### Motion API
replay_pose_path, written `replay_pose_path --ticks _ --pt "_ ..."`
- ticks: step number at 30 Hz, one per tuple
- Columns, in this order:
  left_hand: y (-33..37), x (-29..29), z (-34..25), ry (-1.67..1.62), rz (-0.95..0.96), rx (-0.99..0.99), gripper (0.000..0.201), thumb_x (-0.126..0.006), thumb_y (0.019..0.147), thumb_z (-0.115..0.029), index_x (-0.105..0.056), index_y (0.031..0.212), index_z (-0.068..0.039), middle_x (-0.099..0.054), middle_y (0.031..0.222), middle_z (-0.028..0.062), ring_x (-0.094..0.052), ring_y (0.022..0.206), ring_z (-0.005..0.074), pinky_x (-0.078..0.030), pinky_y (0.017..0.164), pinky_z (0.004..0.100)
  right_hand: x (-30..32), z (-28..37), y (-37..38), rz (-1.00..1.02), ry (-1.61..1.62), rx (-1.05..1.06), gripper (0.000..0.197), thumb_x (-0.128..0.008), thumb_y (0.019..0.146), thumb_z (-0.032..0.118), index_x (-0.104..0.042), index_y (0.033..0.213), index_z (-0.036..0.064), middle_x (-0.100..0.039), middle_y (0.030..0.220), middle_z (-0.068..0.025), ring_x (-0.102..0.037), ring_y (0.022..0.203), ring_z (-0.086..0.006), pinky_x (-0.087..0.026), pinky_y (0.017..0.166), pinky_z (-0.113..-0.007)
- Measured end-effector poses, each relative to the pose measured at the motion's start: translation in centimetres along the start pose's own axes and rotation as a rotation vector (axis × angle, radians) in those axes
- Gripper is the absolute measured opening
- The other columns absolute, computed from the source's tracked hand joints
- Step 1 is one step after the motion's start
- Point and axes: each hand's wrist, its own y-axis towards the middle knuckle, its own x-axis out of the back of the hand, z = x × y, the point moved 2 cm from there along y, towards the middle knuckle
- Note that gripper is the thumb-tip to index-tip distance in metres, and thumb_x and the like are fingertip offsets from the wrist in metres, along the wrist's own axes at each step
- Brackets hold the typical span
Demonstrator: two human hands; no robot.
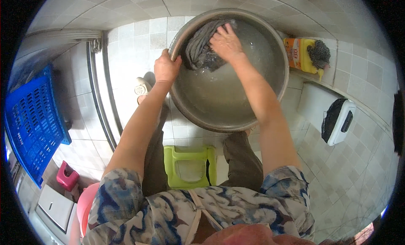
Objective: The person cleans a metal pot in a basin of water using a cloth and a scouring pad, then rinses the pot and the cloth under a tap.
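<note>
A large round metal basin [282, 72] holds cloudy water with a few bubbles on it. My left hand [165, 67] is closed round its left rim, with the thumb toward the inside. In the basin's upper left part lies a bunched dark grey cloth [198, 46], wet and partly under the water. My right hand [227, 43] rests on the cloth's right side, its fingers stretched out and somewhat apart; the fingertips lie against the fabric.
A green plastic stool [169, 167] stands between my legs. Right of the basin are a yellow jug [297, 55] with a dark scouring pad [319, 54] and a white bin [342, 122] with a black liner. A blue plastic basket [36, 122] is at the left, beyond a door track [103, 93].
</note>
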Motion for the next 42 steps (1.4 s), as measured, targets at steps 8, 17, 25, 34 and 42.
replay_pose_path --ticks 8,17,25,34,42 --pt "-0.3 0.5 -0.2 0.020 0.013 0.012 0.040 -0.067 0.074 -0.029 -0.055 0.098 0.000 -0.063 0.082 0.0242 -0.061 0.079 0.0407 -0.050 0.072 0.0448 -0.8 -7.7 -5.3 0.001 -0.196 -0.079 0.032 -0.052 0.080 0.013 -0.060 0.111 0.0136 -0.058 0.106 0.0016 -0.041 0.116 -0.0177 -0.023 0.105 -0.040" --pt "-0.3 0.2 0.0 0.000 0.004 0.023 0.040 -0.067 0.075 -0.030 -0.055 0.098 0.000 -0.064 0.083 0.0233 -0.061 0.081 0.0397 -0.050 0.074 0.0441 -5.0 -9.0 -15.3 0.004 -0.226 -0.198 0.026 -0.057 0.077 0.011 -0.064 0.102 0.0068 -0.060 0.101 -0.0064 -0.046 0.109 -0.0257 -0.036 0.094 -0.042" --pt "-0.6 0.7 -0.4 -0.045 0.029 0.037 0.037 -0.065 0.075 -0.031 -0.055 0.097 -0.002 -0.064 0.084 0.0227 -0.061 0.081 0.0394 -0.050 0.073 0.0440 -6.6 -2.3 -23.1 0.498 -0.022 -0.304 0.017 -0.059 0.080 0.013 -0.068 0.091 0.0057 -0.059 0.097 -0.0103 -0.046 0.104 -0.0310 -0.037 0.089 -0.043" --pt "-0.6 0.8 -0.6 -0.060 0.022 0.052 0.037 -0.064 0.076 -0.031 -0.055 0.099 -0.002 -0.064 0.083 0.0224 -0.062 0.081 0.0392 -0.050 0.073 0.0444 -7.7 10.0 -22.8 0.952 0.369 -0.253 0.027 -0.054 0.083 0.029 -0.068 0.095 0.0100 -0.062 0.102 -0.0127 -0.045 0.110 -0.0384 -0.033 0.092 -0.054" --pt "-0.5 0.5 0.4 -0.058 0.002 0.044 0.039 -0.066 0.076 -0.030 -0.055 0.100 -0.003 -0.064 0.083 0.0219 -0.062 0.080 0.0384 -0.051 0.073 0.0434 -8.1 17.1 -13.7 0.767 0.737 -0.175 0.033 -0.047 0.088 0.024 -0.062 0.093 -0.0043 -0.060 0.099 -0.0244 -0.055 0.095 -0.0398 -0.038 0.091 -0.047"
